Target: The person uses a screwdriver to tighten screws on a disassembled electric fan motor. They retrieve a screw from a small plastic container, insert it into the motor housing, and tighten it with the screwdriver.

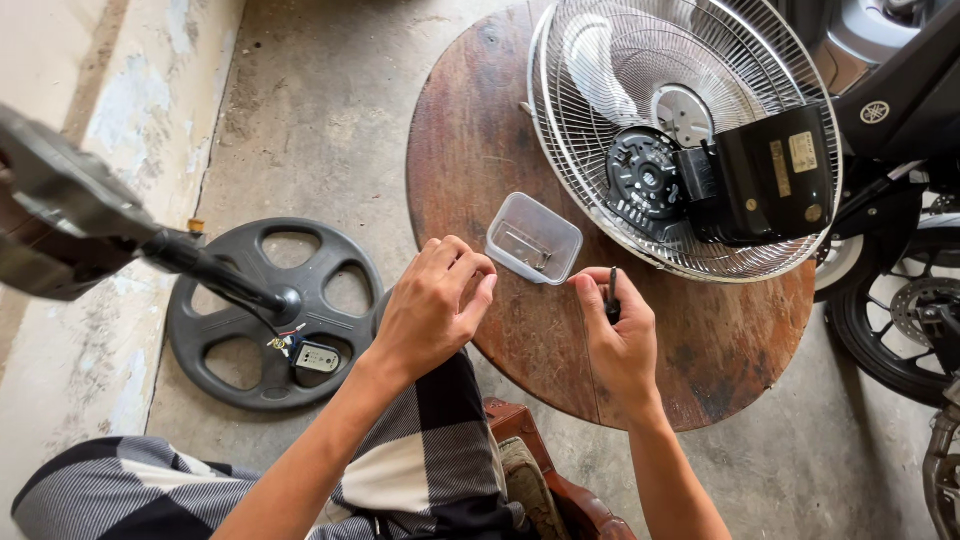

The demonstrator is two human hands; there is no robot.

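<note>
- The left hand (432, 300) hovers over the near edge of the round wooden table (470, 150), fingers curled in with thumb and fingertips drawn together; from here I cannot tell whether anything small sits between them.
- The right hand (620, 335) is closed around a thin dark tool (612, 295), pinching it upright between thumb and fingers, its tip poking up above the knuckles.
- Just beyond both hands, between them, sits a small clear plastic tub (533, 238) on the tabletop, with what look like a few small metal bits lying in the bottom.
- Behind the tub, on the far right of the table, a fan head lies face down: a wire grille (600, 70) with the black motor housing (765, 175) on top, overhanging the table's edge.
- On the concrete floor to the left rests the fan's round black base (235, 370), with loose coloured wires and a small switch box (317, 357) on it; its pole (200, 268) rises toward the camera, blurred.
- At the right edge stands a motorcycle (900, 120), its wheel (890, 330) close beside the table.
- The person's checked black-and-white cloth (430, 450) covers the lap below the arms, next to a worn wooden seat edge (560, 490).
</note>
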